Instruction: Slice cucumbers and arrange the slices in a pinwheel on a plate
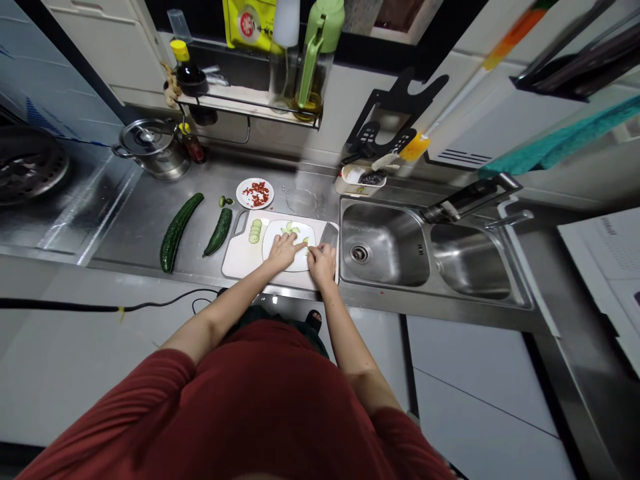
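A white plate (271, 233) lies on the cutting board (235, 263), with several pale green cucumber slices (290, 229) near its far side. My left hand (283, 251) rests over the plate's near left part, fingers spread and thumb pointing right. At the plate's right edge, my right hand (323, 262) is closed in a pinch on what looks like a small cucumber slice (307, 251). Just beyond that hand, a wide knife blade (329, 234) lies on the board; its handle is hidden. A row of overlapping cucumber slices (255, 231) sits left of the plate.
Left of the board lie a cut cucumber (219, 233), a whole cucumber (180, 232) and small cucumber ends (226, 201). Behind stands a dish of chopped red pieces (243, 194). A double sink (385, 243) adjoins on the right. A lidded pot (160, 157) stands back left, beside a shelf (250, 107) with bottles.
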Motion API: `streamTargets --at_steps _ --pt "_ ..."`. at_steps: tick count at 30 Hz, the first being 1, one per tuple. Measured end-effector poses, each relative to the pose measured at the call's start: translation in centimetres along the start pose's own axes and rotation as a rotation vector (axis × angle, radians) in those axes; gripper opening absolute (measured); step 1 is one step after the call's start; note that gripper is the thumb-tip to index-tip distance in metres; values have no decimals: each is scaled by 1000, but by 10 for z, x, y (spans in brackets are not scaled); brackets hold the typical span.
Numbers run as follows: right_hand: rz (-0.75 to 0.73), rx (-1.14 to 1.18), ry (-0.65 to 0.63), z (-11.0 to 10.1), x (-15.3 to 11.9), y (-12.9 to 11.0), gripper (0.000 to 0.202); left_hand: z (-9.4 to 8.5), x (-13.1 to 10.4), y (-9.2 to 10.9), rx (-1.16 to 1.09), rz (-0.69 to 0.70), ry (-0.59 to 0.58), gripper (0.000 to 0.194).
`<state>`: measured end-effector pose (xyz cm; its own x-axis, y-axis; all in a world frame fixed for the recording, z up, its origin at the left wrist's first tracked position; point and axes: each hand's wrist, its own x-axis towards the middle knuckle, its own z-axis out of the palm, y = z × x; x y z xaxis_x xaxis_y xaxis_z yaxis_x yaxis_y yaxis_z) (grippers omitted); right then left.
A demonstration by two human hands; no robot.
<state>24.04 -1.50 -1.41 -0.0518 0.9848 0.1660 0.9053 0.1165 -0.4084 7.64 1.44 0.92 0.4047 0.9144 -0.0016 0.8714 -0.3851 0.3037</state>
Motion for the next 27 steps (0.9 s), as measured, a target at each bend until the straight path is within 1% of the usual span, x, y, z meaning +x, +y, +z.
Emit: streamTargets --at_steps 10,20,27 --pt "15 -17 -1 2 0 -1 27 3 3 -4 35 22 -22 47" --pt "18 -13 -5 1 0 -2 27 3 1 -1 55 4 -21 46" --pt "7 -16 5 2 1 -1 28 2 0 3 34 -10 4 44"
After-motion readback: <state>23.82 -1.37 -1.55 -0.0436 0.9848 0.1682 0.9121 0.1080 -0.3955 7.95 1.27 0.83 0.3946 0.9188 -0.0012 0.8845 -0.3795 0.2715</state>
